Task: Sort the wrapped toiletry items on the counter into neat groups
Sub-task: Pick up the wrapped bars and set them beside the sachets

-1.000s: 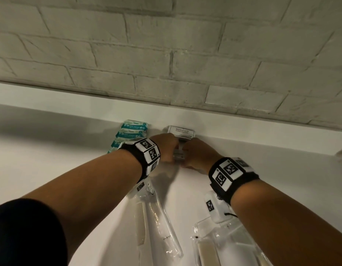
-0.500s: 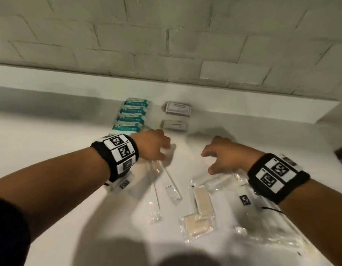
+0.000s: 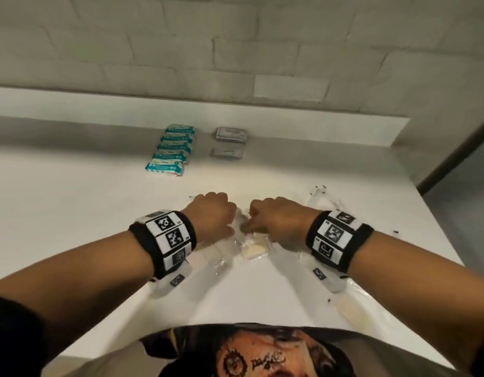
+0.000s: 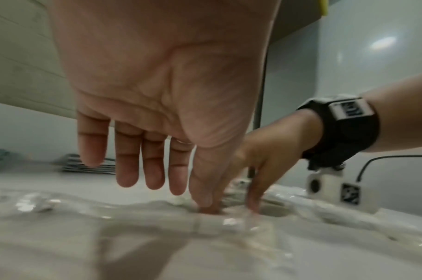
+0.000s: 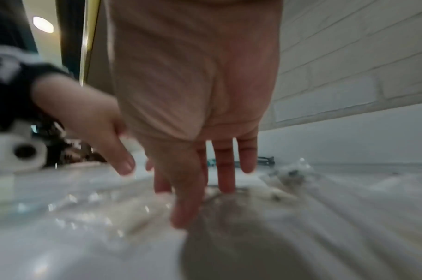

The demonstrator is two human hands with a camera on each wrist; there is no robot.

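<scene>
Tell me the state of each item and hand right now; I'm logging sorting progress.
teal packets: lined up in a neat column by the wall.
grey boxes: grouped beside them.
clear-wrapped items: loose, unsorted, near edge.
left hand: fingers straight, touching wrappers.
right hand: fingers straight, reaching into wrappers.

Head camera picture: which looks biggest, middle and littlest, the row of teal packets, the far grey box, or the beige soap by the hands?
1. Row of teal packets, clearly largest.
2. Far grey box.
3. Beige soap, though partly hidden by the right hand and nearer the camera, so 2 and 3 are unsure.
</scene>
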